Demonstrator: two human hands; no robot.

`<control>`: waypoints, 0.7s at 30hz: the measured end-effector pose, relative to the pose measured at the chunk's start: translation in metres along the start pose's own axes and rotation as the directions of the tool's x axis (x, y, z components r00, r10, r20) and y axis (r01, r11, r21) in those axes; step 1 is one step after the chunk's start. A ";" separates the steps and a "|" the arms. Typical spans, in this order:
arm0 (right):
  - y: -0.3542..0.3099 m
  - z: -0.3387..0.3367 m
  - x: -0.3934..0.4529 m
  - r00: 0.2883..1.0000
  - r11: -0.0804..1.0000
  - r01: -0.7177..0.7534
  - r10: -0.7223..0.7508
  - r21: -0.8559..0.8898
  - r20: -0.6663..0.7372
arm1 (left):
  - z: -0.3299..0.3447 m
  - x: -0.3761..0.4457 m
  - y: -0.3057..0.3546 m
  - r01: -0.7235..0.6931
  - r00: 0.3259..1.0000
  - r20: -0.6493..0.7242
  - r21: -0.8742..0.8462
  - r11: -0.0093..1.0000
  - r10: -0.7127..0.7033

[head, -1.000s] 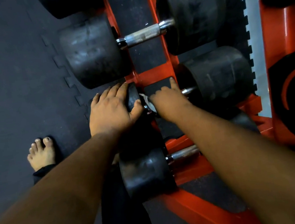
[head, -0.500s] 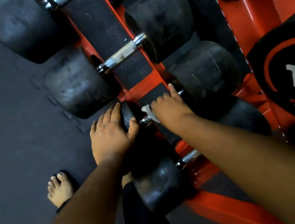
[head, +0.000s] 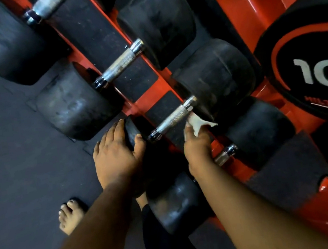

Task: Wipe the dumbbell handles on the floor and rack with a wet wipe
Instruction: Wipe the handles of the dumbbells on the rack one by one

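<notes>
So my left hand was draped over the near head of the dumbbell on the red rack, fingers curled over the top edge and thumb hooked on the inner face, basically bracing it. My right hand had the wet wipe pinched up at the fingertips, a crumpled white scrap poking out past them. The wipe sat just beside the far end of the knurled steel handle, right up by the collar and the big far head. Couldn't honestly tell whether it was touching the metal. Most of the handle was bare and in plain view. The next dumbbell handle up the rack was uncovered too. A plate marked "10" sat off to the right, and one bare foot was on the dark floor mat.
</notes>
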State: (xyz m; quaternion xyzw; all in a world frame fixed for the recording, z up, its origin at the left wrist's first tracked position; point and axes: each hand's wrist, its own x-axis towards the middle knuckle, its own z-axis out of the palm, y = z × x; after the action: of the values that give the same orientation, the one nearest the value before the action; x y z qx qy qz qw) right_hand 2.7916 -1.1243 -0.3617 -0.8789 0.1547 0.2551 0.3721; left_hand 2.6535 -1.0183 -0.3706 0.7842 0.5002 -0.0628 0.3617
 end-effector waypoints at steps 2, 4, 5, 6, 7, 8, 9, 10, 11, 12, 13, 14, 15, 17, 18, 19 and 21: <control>-0.014 0.020 0.006 0.976 0.920 -0.215 0.193 0.327 0.100 | 0.000 -0.001 0.001 -0.001 1.000 -0.011 -0.002 1.000 0.001; -0.026 0.038 0.019 0.967 0.839 -0.251 0.191 0.483 0.170 | 0.001 -0.001 0.001 -0.001 1.000 -0.025 -0.004 1.000 0.001; -0.031 0.043 0.025 0.959 0.801 -0.277 0.199 0.531 0.201 | 0.001 -0.001 0.000 0.000 1.000 -0.030 -0.003 1.000 0.000; -0.037 0.046 0.031 0.949 0.768 -0.306 0.201 0.563 0.241 | 0.001 0.000 -0.001 0.002 0.999 -0.033 0.000 1.000 -0.002; -0.039 0.046 0.038 0.939 0.749 -0.330 0.200 0.575 0.279 | 0.003 0.000 -0.001 0.004 0.999 -0.033 0.004 1.000 -0.004; -0.039 0.045 0.045 0.930 0.732 -0.348 0.190 0.585 0.315 | 0.003 0.000 -0.002 0.002 0.999 -0.033 0.006 1.000 -0.002; -0.037 0.043 0.049 0.926 0.720 -0.354 0.182 0.597 0.330 | 0.004 -0.001 -0.002 0.002 0.999 -0.033 0.008 1.000 -0.001; -0.034 0.043 0.050 0.929 0.715 -0.348 0.176 0.606 0.326 | 0.004 -0.001 -0.002 0.000 0.999 -0.037 0.006 1.000 0.000; -0.031 0.045 0.051 0.940 0.728 -0.325 0.183 0.604 0.287 | 0.004 0.000 -0.002 -0.001 0.999 -0.042 0.005 1.000 0.001; -0.029 0.050 0.049 0.956 0.759 -0.291 0.202 0.582 0.214 | 0.005 0.000 -0.003 0.001 0.999 -0.046 0.008 1.000 0.000; -0.031 0.055 0.045 0.967 0.808 -0.255 0.221 0.530 0.130 | 0.005 0.001 -0.003 0.000 0.999 -0.048 0.009 1.000 0.000; -0.030 0.060 0.043 0.967 0.858 -0.243 0.251 0.453 0.044 | 0.006 0.001 -0.003 0.000 0.999 -0.046 0.012 1.000 0.001; -0.033 0.064 0.040 0.958 0.890 -0.262 0.288 0.373 -0.014 | 0.005 0.001 -0.003 -0.002 0.999 -0.045 0.014 1.000 0.002; -0.042 0.063 0.039 0.942 0.899 -0.321 0.337 0.296 0.000 | 0.005 0.000 -0.003 -0.005 0.999 -0.047 0.015 1.000 0.006; -0.045 0.060 0.044 0.936 0.883 -0.349 0.343 0.313 0.076 | 0.005 0.000 -0.002 -0.006 0.999 -0.050 0.015 1.000 0.006; -0.047 0.055 0.049 0.919 0.848 -0.393 0.348 0.356 0.185 | 0.005 0.001 -0.003 -0.006 0.999 -0.051 0.016 1.000 0.007; -0.042 0.043 0.061 0.880 0.768 -0.444 0.275 0.462 0.388 | 0.005 0.001 -0.003 -0.009 0.998 -0.054 0.019 1.000 0.010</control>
State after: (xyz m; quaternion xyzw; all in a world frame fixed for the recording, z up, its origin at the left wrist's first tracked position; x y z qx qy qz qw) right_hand 2.8468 -1.0699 -0.3975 -0.6431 0.3294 0.3975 0.5656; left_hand 2.6532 -1.0204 -0.3763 0.7913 0.5057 -0.0445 0.3408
